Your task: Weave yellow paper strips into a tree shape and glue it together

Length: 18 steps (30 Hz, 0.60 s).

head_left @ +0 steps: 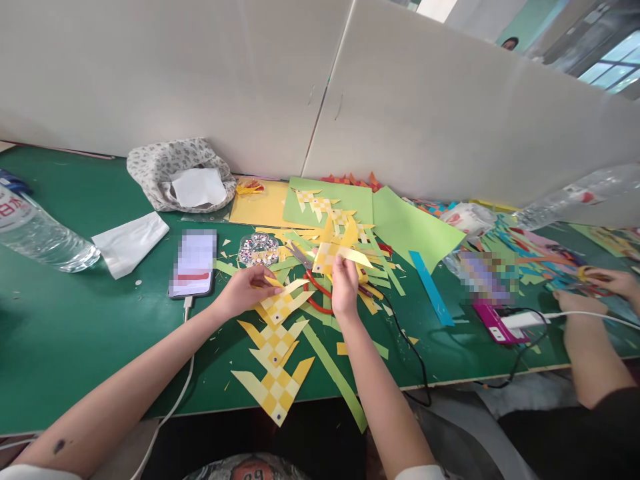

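While the right hand (345,287) pinches one yellow woven fish (326,259) between thumb and fingers, its body sits just left of the fingertips and a pale fin sticks out to their right. The left hand (250,291) has thumb and fingers on the upper left of the top fish (277,309); whether they grip it, I cannot tell. Below it lie the middle fish (275,343) and the lowest fish (279,395), whose tip reaches over the front edge of the desk (115,353). Between the hands are scissors (309,267). Toward the back edge, more fish (313,202) lie on a green sheet (353,202). A phone (194,263) lies left of the beads (259,250).
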Available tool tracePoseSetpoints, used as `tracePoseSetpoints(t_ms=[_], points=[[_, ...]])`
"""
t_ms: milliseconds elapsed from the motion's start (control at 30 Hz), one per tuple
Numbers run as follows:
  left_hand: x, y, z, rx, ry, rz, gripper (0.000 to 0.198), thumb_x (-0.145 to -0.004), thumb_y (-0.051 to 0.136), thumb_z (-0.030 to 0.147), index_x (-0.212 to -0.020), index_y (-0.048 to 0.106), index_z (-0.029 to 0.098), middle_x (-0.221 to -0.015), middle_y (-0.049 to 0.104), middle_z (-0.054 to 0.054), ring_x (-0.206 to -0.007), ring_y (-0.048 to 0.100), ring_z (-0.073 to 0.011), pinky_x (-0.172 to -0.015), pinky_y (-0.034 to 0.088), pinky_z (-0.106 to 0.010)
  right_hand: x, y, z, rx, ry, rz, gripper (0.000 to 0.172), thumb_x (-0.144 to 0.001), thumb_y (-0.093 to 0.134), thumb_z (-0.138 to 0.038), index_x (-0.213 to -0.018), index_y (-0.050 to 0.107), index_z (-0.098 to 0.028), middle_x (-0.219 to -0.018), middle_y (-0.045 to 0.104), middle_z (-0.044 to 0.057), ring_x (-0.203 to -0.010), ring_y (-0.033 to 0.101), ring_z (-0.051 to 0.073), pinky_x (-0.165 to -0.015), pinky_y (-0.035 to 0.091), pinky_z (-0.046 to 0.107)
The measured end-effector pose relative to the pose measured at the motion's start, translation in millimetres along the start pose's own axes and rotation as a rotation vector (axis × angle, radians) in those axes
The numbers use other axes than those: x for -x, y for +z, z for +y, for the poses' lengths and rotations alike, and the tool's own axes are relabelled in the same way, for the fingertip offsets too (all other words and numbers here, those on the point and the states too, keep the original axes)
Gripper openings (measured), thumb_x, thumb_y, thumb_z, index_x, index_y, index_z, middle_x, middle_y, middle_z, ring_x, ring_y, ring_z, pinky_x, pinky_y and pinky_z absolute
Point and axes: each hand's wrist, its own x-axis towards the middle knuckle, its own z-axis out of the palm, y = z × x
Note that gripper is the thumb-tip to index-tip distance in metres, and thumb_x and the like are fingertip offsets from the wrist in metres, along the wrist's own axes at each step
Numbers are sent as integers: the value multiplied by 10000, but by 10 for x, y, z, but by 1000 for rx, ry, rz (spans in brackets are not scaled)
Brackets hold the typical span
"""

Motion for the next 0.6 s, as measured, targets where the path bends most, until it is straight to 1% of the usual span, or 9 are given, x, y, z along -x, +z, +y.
tracePoseSetpoints(t_ms=[67,133,200,300,400,500,600], points=[[1,-6,7,0,-6,-2,287,-644,737,362,-785,552,195,-715,661,7,-696,643,-155,-654,497,-271,11,-23,-24,91,-55,1,334,-847,481,-505,-1037,609,-262,-1037,645,41,-1092,548,215,-962,426,406],[1,-11,8,9,-12,1,283,-648,734,357,-794,557,192,-707,653,12,-696,636,-153,-657,489,-272,20,-35,-35,214,-88,-55,306,-848,491,-488,-1002,631,-264,-1025,638,40,-1099,530,223,-996,393,417],[0,-16,8,35,-24,-10,281,-663,722,362,-813,561,187,-725,659,4,-712,634,-155,-667,483,-276,25,-25,-28,316,-112,-108,285,-844,502,-482,-956,645,-262,-976,636,39,-1057,538,231,-999,380,427],[1,-15,17,99,-58,-56,290,-680,710,371,-841,560,183,-755,674,-8,-734,635,-157,-676,481,-280,32,24,3,416,-139,-171,266,-830,521,-487,-851,643,-252,-904,627,42,-935,564,234,-946,407,427],[8,-8,47,163,-111,-61,301,-683,710,371,-864,549,192,-735,670,2,-740,636,-157,-679,488,-281,46,74,30,472,-186,-224,252,-835,519,-473,-778,616,-248,-909,618,49,-949,549,239,-920,413,418],[18,3,77,204,-158,-49,294,-691,706,366,-872,545,200,-725,658,6,-755,636,-157,-650,493,-265,51,87,42,527,-194,-228,269,-842,503,-471,-734,587,-239,-902,605,58,-946,539,240,-864,437,408],[27,12,88,225,-172,-49,271,-702,698,353,-872,551,201,-748,647,2,-772,636,-159,-615,494,-249,43,73,47,570,-206,-257,303,-847,487,-479,-691,575,-234,-856,599,56,-912,541,237,-828,448,399]])
